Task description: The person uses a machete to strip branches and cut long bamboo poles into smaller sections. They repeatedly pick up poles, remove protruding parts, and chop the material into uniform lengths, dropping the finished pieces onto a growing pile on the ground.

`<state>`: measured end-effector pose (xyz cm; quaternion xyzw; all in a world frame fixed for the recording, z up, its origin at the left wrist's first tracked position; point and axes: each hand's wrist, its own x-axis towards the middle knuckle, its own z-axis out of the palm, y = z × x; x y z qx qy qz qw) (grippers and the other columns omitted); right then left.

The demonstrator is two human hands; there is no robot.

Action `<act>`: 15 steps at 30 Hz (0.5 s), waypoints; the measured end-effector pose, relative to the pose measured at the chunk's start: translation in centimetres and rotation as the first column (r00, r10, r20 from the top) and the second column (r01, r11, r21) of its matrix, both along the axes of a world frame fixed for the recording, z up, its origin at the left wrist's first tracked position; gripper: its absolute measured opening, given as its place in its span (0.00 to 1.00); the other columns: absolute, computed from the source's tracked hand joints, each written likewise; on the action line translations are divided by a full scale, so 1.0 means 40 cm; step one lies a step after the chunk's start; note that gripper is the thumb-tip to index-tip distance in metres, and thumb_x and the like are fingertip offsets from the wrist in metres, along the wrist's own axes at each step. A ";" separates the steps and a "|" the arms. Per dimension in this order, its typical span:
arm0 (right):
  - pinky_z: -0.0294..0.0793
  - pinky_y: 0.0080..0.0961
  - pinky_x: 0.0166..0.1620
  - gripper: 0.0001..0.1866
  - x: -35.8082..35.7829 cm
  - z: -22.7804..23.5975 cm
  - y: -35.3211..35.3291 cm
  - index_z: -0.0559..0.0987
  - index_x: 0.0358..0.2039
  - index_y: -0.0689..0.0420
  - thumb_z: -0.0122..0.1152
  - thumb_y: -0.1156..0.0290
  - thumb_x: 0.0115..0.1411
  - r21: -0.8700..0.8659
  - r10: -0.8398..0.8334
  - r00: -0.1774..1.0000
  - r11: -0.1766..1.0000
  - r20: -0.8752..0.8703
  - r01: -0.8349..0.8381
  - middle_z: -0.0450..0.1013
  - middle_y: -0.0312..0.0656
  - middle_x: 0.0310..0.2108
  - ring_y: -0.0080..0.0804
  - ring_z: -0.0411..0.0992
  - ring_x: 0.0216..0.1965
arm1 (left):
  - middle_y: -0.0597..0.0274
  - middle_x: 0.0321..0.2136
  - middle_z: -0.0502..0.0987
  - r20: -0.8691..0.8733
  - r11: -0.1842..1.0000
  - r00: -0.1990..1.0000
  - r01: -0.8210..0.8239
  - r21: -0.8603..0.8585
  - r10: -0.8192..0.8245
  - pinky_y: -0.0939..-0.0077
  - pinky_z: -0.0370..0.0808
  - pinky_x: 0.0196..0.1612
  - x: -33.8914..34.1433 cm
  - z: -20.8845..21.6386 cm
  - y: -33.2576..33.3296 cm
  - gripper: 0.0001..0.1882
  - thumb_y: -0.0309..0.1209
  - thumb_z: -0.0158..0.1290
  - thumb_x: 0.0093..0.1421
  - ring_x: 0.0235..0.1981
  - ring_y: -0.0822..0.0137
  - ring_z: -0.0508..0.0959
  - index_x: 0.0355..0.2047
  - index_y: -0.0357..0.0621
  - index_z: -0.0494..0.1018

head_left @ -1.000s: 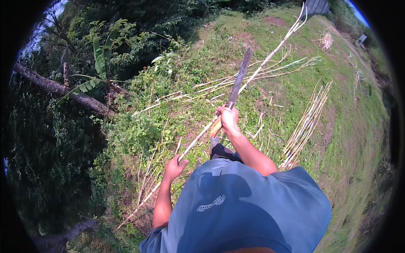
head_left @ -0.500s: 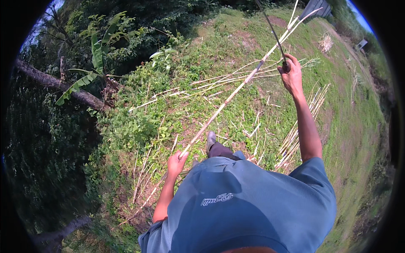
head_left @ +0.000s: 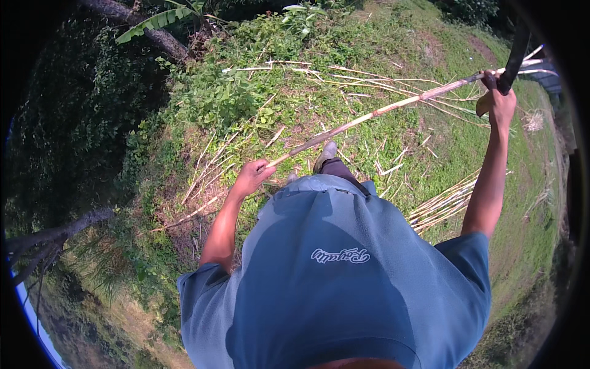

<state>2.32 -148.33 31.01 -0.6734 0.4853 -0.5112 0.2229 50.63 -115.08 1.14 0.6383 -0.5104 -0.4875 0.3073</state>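
Note:
My left hand (head_left: pixel 253 176) is closed around the near end of a long, pale, jointed cane stalk (head_left: pixel 375 113). The stalk slants up and away to the right, splitting into thinner shoots near its far end. At full reach on the right, my right hand (head_left: pixel 501 106) grips a machete (head_left: pixel 517 52), its dark blade pointing up and away. That hand overlaps the stalk's far part; whether it touches the stalk I cannot tell. A brownish leaf-like piece (head_left: pixel 482 104) shows beside the right fingers.
Several cut stalks (head_left: pixel 369 80) lie across the grass ahead. A bundle of stalks (head_left: pixel 445 203) rests beneath my right arm, with short cut pieces (head_left: pixel 390 169) scattered near my shoe (head_left: pixel 326 155). Dense bushes and a fallen trunk (head_left: pixel 150 31) border the left.
My right hand has moved outward to the right with the machete. The stalk's far end has swung right and lies at a flatter slant. The view has also tilted and turned.

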 end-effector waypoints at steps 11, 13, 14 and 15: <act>0.77 0.28 0.47 0.11 0.075 -0.027 -0.002 0.74 0.35 0.64 0.66 0.78 0.53 0.074 0.024 0.917 0.996 0.399 -0.058 0.72 0.39 0.33 0.28 0.74 0.34 | 0.62 0.33 0.77 0.125 0.951 0.987 -0.059 -0.304 0.101 0.74 0.73 0.35 -0.059 0.116 0.004 0.17 0.35 0.59 0.57 0.32 0.70 0.76 0.45 0.42 0.74; 0.77 0.28 0.47 0.11 0.114 -0.043 0.010 0.74 0.35 0.64 0.67 0.78 0.53 0.110 -0.016 0.922 0.994 0.387 -0.029 0.72 0.40 0.34 0.29 0.74 0.35 | 0.62 0.29 0.77 0.055 0.911 0.988 -0.110 -0.396 0.143 0.72 0.73 0.33 -0.128 0.156 -0.064 0.15 0.35 0.58 0.58 0.29 0.67 0.77 0.43 0.41 0.76; 0.77 0.28 0.47 0.11 0.115 -0.047 0.018 0.74 0.35 0.64 0.67 0.78 0.52 0.128 -0.045 0.927 0.992 0.373 -0.003 0.72 0.40 0.34 0.29 0.74 0.35 | 0.62 0.26 0.76 0.041 0.882 0.986 -0.128 -0.453 0.164 0.72 0.73 0.31 -0.150 0.154 -0.090 0.14 0.36 0.58 0.59 0.27 0.67 0.76 0.42 0.41 0.77; 0.77 0.27 0.46 0.12 0.108 -0.056 0.016 0.74 0.36 0.65 0.67 0.78 0.52 0.112 -0.012 0.918 0.993 0.397 -0.035 0.73 0.42 0.35 0.30 0.75 0.36 | 0.62 0.23 0.75 0.023 0.849 0.983 -0.144 -0.509 0.180 0.72 0.73 0.30 -0.168 0.150 -0.119 0.14 0.36 0.57 0.59 0.25 0.67 0.76 0.40 0.40 0.77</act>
